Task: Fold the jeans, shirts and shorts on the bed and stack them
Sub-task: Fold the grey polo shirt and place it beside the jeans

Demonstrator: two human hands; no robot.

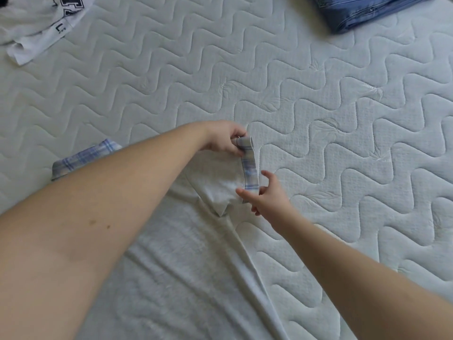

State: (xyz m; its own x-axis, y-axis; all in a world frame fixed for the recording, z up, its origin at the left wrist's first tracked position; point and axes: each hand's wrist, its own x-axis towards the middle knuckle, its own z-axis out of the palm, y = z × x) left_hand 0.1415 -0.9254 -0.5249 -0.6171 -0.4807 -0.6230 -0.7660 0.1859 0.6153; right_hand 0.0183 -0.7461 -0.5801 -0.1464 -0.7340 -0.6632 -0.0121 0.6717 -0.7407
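A pale grey shirt lies spread on the quilted mattress, running from the bottom edge toward the middle. One sleeve ends in a blue plaid cuff, lifted off the mattress. My left hand pinches the cuff's far end. My right hand holds its near end between thumb and fingers. The other plaid cuff peeks out behind my left forearm. Folded blue jeans lie at the top right.
A white garment with black lettering lies crumpled at the top left corner. Bare mattress stretches between the shirt and both far garments.
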